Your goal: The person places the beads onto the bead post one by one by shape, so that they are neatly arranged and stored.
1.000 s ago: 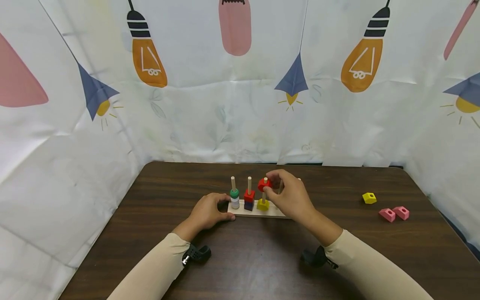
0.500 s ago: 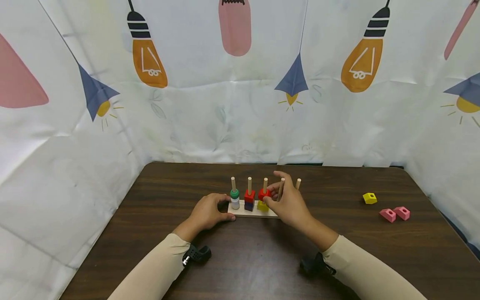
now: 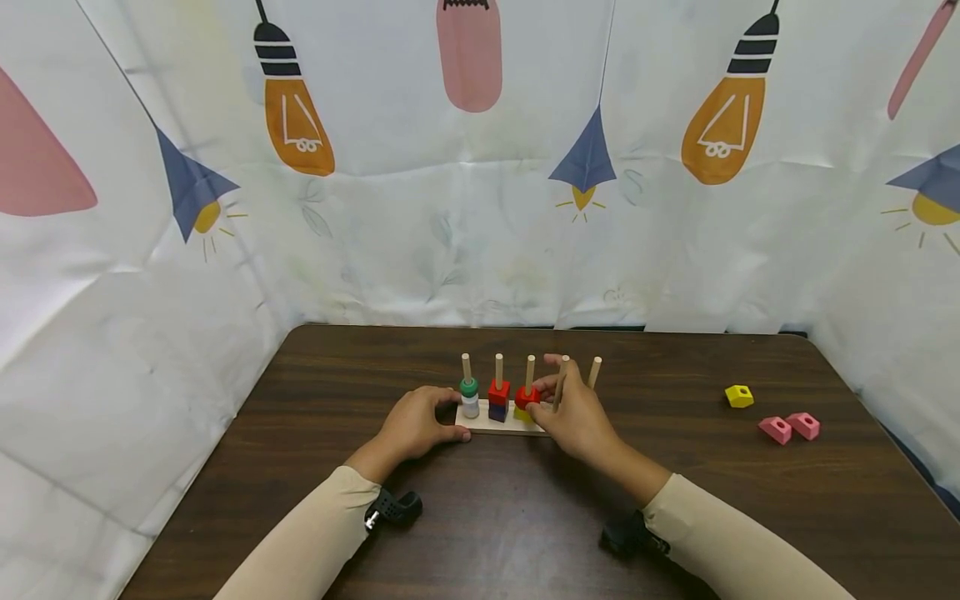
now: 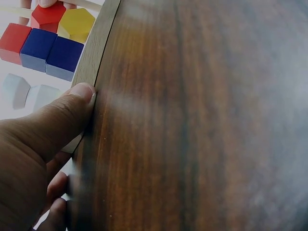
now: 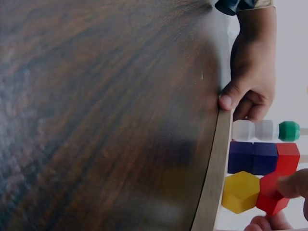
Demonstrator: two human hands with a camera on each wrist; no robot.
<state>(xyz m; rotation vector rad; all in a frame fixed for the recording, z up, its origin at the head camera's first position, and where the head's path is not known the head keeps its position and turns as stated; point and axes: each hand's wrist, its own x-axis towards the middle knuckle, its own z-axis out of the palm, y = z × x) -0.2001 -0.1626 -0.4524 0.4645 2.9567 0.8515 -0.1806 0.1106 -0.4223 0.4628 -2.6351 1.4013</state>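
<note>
A wooden peg board (image 3: pixel 495 427) with several upright pegs stands on the table. My left hand (image 3: pixel 415 421) grips its left end, thumb on the front edge (image 4: pixel 83 91). On the third peg, my right hand (image 3: pixel 581 417) pinches a red hexagonal block (image 5: pixel 270 192) between thumb and fingers. That block sits on a yellow hexagonal block (image 5: pixel 240 192) around the same peg. The second peg carries a red square block (image 3: pixel 498 392) above two dark blue blocks (image 5: pixel 252 158). A green block (image 3: pixel 468 387) tops white ones (image 4: pixel 43 98) on the first peg. My right hand partly hides the fourth peg.
At the right of the brown table (image 3: pixel 495 533) lie a yellow block (image 3: pixel 739 396) and two pink blocks (image 3: pixel 776 430) with holes. A printed white sheet (image 3: pixel 465 242) hangs behind the table.
My right hand has lowered the red hexagonal block down the third peg, from near its top to the yellow block. The left hand has stayed on the board's end.
</note>
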